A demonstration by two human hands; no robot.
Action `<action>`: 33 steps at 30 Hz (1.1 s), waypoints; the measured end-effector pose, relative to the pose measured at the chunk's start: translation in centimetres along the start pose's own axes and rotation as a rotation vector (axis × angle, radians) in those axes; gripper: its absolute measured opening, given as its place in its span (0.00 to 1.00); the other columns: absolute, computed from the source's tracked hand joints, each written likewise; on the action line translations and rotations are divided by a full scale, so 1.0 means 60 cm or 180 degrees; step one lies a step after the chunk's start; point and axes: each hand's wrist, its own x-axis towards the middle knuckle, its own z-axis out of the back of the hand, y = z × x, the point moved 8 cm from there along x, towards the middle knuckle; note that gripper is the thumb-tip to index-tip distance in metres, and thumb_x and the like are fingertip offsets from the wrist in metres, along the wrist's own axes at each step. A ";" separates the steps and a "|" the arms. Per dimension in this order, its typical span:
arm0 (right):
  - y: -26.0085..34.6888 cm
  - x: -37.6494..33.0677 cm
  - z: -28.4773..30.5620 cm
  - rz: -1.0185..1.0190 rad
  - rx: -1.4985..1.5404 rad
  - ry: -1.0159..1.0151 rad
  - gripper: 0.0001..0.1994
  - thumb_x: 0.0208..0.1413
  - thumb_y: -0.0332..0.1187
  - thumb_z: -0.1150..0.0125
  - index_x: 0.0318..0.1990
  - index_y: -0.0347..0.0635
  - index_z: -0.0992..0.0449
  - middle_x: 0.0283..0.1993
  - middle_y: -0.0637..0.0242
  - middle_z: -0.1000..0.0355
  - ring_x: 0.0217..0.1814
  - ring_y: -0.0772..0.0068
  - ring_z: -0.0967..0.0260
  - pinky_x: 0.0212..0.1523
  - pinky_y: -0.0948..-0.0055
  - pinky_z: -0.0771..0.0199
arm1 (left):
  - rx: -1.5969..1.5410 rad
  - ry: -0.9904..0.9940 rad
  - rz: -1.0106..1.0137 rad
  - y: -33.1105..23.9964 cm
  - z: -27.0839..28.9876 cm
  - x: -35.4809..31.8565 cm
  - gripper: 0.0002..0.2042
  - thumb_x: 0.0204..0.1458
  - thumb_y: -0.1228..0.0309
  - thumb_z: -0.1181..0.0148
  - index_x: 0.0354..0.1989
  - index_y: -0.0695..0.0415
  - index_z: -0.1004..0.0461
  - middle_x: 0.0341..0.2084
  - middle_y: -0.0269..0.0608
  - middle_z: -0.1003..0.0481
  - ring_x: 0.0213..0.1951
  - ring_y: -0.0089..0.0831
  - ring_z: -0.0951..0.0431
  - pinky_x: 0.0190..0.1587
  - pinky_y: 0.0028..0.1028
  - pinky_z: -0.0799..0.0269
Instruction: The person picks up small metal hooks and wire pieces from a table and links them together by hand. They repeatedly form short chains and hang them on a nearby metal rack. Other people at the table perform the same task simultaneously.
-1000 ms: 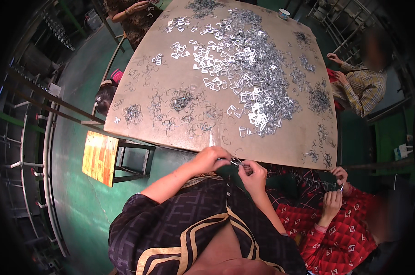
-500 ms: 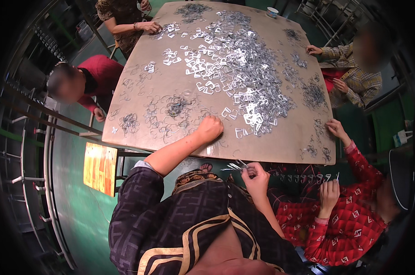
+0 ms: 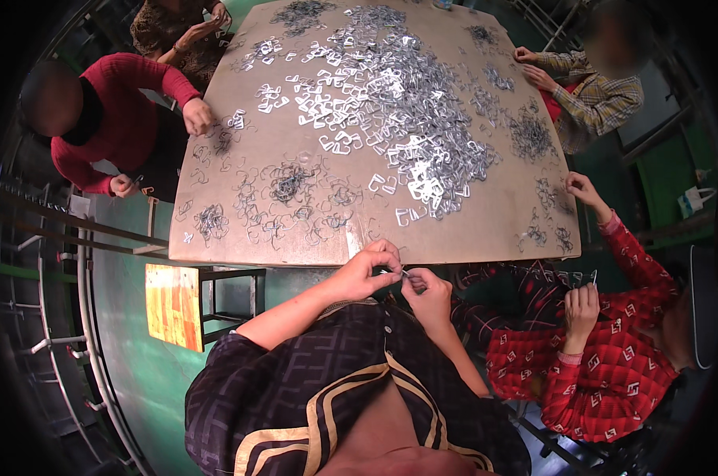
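My left hand (image 3: 367, 270) and my right hand (image 3: 425, 290) meet just below the near edge of the brown table (image 3: 501, 230). Between their fingertips they pinch a small metal clip (image 3: 400, 274) with thin wire parts. The fingers of both hands are closed around it. A big heap of shiny metal clips (image 3: 398, 103) covers the middle of the table. Small tangles of thin wire pieces (image 3: 289, 184) lie closer to me on the left half.
Several other people sit around the table: one in a red top (image 3: 113, 119) at left, one in a patterned red jacket (image 3: 612, 357) at right, one in a plaid shirt (image 3: 597, 87) at far right. A wooden stool (image 3: 172, 305) stands at my left. Metal railings (image 3: 65, 230) curve along the left.
My left hand reached out onto the table half a second ago and has come back to my right hand at the edge, both now pinching a clip.
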 end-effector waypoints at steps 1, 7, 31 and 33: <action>0.002 0.000 -0.002 0.0011 -0.0039 0.0021 0.05 0.45 0.23 0.35 0.30 0.34 0.24 0.24 0.59 0.24 0.25 0.70 0.23 0.28 0.74 0.24 | 0.0106 -0.0057 -0.0014 0.002 0.001 -0.002 0.02 0.52 0.80 0.43 0.33 0.63 0.28 0.40 0.39 0.35 0.40 0.23 0.29 0.28 0.19 0.27; -0.006 0.003 -0.013 0.0143 0.0090 0.0201 0.04 0.46 0.25 0.36 0.30 0.34 0.23 0.24 0.60 0.24 0.26 0.71 0.23 0.29 0.76 0.24 | 0.0812 -0.0291 -0.0672 -0.012 0.002 -0.005 0.03 0.54 0.79 0.46 0.36 0.62 0.30 0.39 0.39 0.27 0.37 0.22 0.28 0.30 0.23 0.30; -0.168 0.221 -0.094 -0.1262 0.0415 0.1267 0.11 0.48 0.24 0.34 0.40 0.32 0.25 0.31 0.56 0.24 0.28 0.67 0.24 0.30 0.75 0.24 | 0.0604 -0.0471 -0.0108 0.001 0.004 -0.043 0.04 0.52 0.78 0.44 0.33 0.60 0.32 0.34 0.43 0.23 0.40 0.44 0.24 0.45 0.36 0.32; -0.129 0.191 -0.083 -0.1386 0.1355 0.1144 0.10 0.50 0.23 0.36 0.40 0.31 0.25 0.31 0.58 0.24 0.29 0.72 0.24 0.29 0.79 0.25 | 0.0599 -0.0537 -0.0100 -0.005 0.011 -0.038 0.04 0.51 0.79 0.44 0.34 0.60 0.32 0.33 0.44 0.23 0.40 0.44 0.23 0.44 0.37 0.31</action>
